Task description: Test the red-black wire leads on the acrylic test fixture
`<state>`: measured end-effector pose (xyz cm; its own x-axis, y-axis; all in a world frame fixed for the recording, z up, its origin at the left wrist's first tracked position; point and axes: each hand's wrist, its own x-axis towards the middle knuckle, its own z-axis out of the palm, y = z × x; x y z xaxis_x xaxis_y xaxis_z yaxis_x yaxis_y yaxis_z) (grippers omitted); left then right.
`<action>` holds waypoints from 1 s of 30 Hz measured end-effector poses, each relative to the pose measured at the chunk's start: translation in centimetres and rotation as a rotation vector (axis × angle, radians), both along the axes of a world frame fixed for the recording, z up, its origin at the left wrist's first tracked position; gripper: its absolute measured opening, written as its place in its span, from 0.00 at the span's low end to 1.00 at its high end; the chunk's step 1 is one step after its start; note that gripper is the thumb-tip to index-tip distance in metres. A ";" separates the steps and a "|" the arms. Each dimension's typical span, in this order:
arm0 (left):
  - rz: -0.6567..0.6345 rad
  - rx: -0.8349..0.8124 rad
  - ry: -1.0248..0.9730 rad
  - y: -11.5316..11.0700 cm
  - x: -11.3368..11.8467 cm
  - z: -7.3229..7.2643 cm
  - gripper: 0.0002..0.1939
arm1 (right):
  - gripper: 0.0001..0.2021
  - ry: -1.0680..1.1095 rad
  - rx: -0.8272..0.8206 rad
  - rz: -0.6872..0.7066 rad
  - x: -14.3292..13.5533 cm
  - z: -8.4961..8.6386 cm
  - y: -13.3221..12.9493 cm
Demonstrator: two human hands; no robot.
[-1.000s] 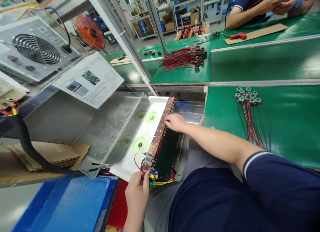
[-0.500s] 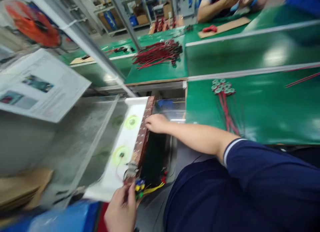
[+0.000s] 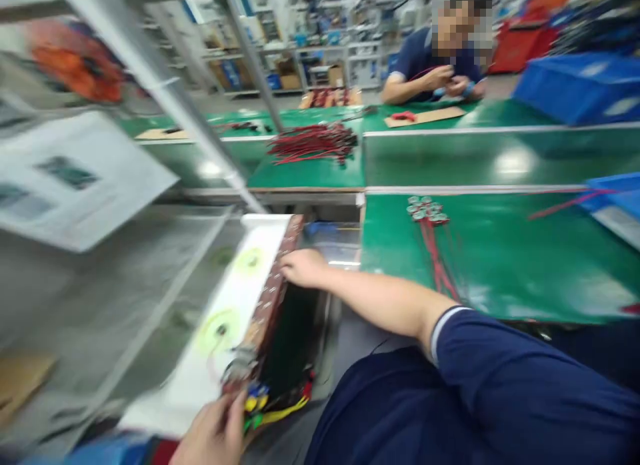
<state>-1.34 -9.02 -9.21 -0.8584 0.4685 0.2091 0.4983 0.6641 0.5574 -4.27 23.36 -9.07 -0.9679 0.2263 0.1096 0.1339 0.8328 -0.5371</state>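
Both my hands are on a long brown strip [image 3: 270,288] dotted with small silvery marks. Along its left side runs a white sheet or panel [image 3: 233,288] with two yellow-green rings on it. My right hand [image 3: 305,268] is closed on the strip's edge toward the far end. At the near end my left hand [image 3: 213,428] pinches the strip, thumb and fingers together. Beside the left hand are blue, yellow and green connectors [image 3: 257,399] and yellow wires [image 3: 287,410]. A dark surface [image 3: 293,338] shows along the strip's right side.
On the green bench to the right lies a bundle of red wires [image 3: 435,251] with round ends. More red wires [image 3: 313,143] are heaped farther back. A metal post [image 3: 165,85] slants across the left, near a hanging paper sheet [image 3: 80,178]. A co-worker [image 3: 425,71] sits opposite, beside blue bins [image 3: 580,88].
The view has tilted upward, bringing the co-worker and blue bins further into sight. Both hands and the strip appear lower and farther left, with the grip unchanged.
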 end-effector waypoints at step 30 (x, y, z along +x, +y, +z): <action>0.075 -0.201 -0.033 -0.5 2.2 0.6 0.14 | 0.13 0.031 -0.023 -0.004 0.0 -1.6 -0.1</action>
<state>0.90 -9.50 -8.59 -0.8973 0.4323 0.0888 0.4266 0.7981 0.4254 -4.30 23.25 -10.67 -0.9631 0.2330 0.1344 0.1201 0.8195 -0.5604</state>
